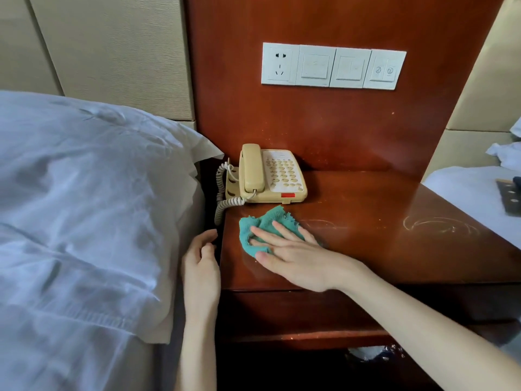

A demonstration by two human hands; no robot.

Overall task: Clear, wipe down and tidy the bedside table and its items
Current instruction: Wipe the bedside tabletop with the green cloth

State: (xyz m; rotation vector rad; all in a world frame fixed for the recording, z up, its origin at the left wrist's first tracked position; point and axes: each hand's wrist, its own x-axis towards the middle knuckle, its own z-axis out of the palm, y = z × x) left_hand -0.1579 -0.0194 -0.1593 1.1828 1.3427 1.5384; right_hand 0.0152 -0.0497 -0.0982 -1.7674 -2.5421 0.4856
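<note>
Low in the middle of the frame, the right hand (284,249) lies flat with straight fingers on a crumpled green cloth (262,230), pressing it to the top of the bedside table (394,249), just in front of the cream telephone (270,176). The left hand (201,259) hangs relaxed and loosely curled at the table's left edge, holding nothing; whether it touches the wood I cannot tell. The cloth looks soft and light, likely to bunch under the palm, so a broad flat press suits it better than a pinch. The polished top looks smooth and shows pale swirl marks toward the right. The telephone seems light, hard plastic with a loose handset and a coiled cord (222,193) trailing off the left side; lifting it by the base with the handset held down would probably be safest. A white pillow (84,179) fills the left.
</note>
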